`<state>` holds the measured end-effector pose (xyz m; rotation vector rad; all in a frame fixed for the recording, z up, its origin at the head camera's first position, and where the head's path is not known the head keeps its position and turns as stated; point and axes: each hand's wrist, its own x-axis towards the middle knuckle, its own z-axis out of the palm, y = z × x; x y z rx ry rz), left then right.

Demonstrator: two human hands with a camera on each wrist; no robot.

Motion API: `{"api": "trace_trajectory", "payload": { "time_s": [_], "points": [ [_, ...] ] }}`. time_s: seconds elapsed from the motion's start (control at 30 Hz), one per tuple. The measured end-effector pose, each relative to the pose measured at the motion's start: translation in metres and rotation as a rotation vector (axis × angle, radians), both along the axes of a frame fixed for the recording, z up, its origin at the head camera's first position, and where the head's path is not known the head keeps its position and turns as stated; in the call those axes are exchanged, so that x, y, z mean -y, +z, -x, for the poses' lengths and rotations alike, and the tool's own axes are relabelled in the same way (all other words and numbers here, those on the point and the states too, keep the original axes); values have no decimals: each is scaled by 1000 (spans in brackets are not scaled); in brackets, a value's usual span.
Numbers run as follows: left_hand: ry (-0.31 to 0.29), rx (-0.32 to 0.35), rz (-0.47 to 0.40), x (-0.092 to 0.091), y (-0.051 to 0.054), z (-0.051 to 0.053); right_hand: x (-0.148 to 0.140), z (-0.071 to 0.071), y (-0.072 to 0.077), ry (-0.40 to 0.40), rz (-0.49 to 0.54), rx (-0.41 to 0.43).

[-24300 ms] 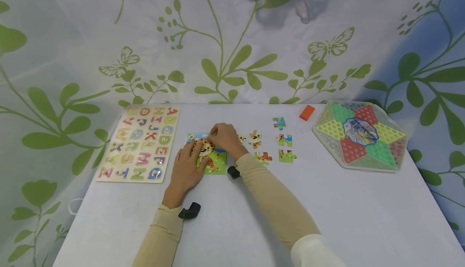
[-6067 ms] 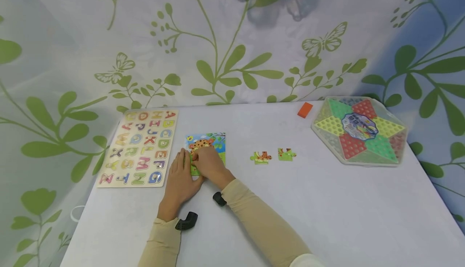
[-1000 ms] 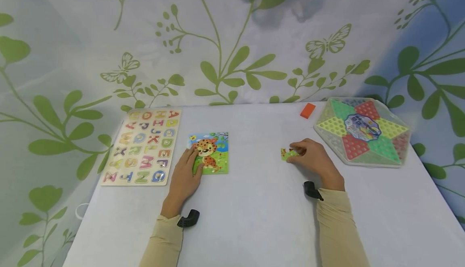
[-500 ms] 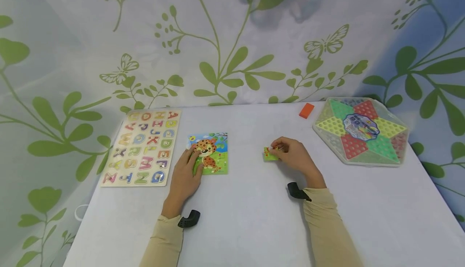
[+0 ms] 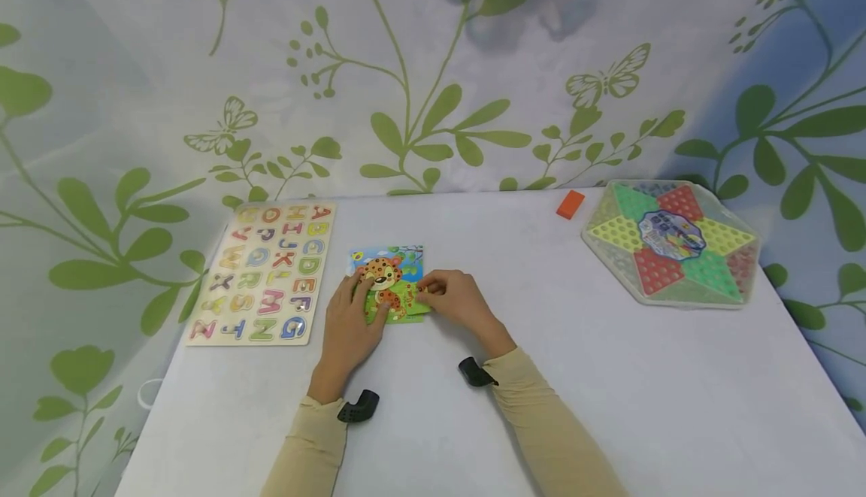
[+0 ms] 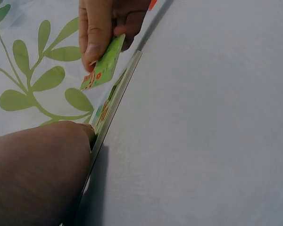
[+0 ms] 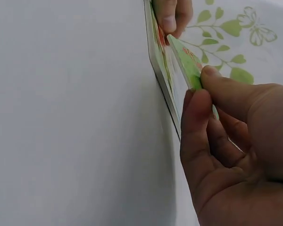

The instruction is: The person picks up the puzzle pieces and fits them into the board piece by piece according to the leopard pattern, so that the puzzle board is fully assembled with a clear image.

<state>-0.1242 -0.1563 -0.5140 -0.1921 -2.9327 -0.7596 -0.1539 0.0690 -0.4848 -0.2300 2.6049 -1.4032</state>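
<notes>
A jigsaw puzzle with a spotted leopard cub lies flat left of the table's middle. My left hand rests on its left side, fingers spread over the picture and thumb near the bottom. My right hand pinches a green puzzle piece between thumb and fingers at the puzzle's lower right. In the right wrist view the piece is held tilted, just above the puzzle's surface. The left wrist view also shows the piece raised over the puzzle edge.
A wooden alphabet board lies left of the puzzle. At the right is a hexagonal Chinese checkers board. An orange block lies near the back edge. A leaf-patterned cloth hangs behind the white table.
The loose pieces on the right were taken up one after another. In the last second my right hand has carried the last green piece leftward to the puzzle. My left hand stays on the puzzle.
</notes>
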Motion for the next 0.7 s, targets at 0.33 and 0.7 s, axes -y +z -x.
{"api": "trace_trajectory", "payload": {
  "time_s": [0.33, 0.7],
  "points": [
    [8, -17, 14, -1, 0, 1, 12, -1, 5, 101, -48, -108],
    [8, -17, 14, -1, -3, 2, 30, 7, 4, 123, -152, -77]
  ]
}}
